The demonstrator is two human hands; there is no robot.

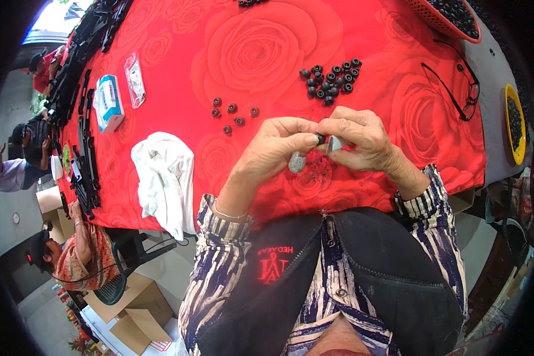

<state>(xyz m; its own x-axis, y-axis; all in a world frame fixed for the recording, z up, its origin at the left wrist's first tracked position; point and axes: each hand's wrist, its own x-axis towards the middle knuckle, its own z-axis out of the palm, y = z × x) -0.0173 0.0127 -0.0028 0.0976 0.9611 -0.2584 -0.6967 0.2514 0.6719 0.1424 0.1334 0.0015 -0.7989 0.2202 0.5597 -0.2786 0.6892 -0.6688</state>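
Observation:
My left hand (274, 144) pinches a small black round part (321, 139) between thumb and forefinger. In my right hand (360, 137), a small grey metal blade (334, 144) is held close against that part. Below my left fingertips shows a speckled grey lump (297, 162); I cannot tell whether it is a finger covering or a separate thing. Beyond my hands is a cluster of similar black parts (332, 82). A smaller loose group of them (232, 108) lies to the left. Dark crumbs are scattered on the cloth beneath my hands.
A red rose-patterned cloth (255, 41) covers the table. White cloth (163, 178), a tissue pack (108, 104) and a clear packet (134, 80) lie left. Right are glasses (469, 101), a red basket (433, 18) and a yellow tray (516, 124). Long black pieces (88, 148) line the left edge; people sit beyond.

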